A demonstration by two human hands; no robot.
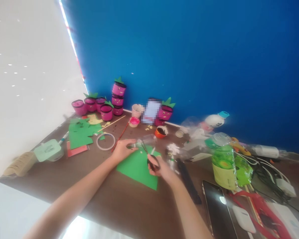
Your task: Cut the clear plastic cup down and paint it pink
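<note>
My right hand (pixel 159 169) is closed round the dark handles of a pair of scissors (pixel 144 146), whose blades point up and away over a green paper sheet (pixel 138 171). To the left, my left hand (pixel 124 150) is curled with thumb and fingers nearly together at the sheet's upper left edge. Something small and pale shows by its fingertips, too blurred to name. The green sheet lies on the brown table (pixel 99 186), partly under both hands. A few white scraps are near the blades.
A tape roll (pixel 106 141) and cut green paper (pixel 81 134) lie left. Pink pots with faces (pixel 118 101) line the blue wall, near a pixelated phone-like screen (pixel 151 112). Rightward are a black phone (pixel 218 210), a green bottle (pixel 223 162) and cables (pixel 266 177).
</note>
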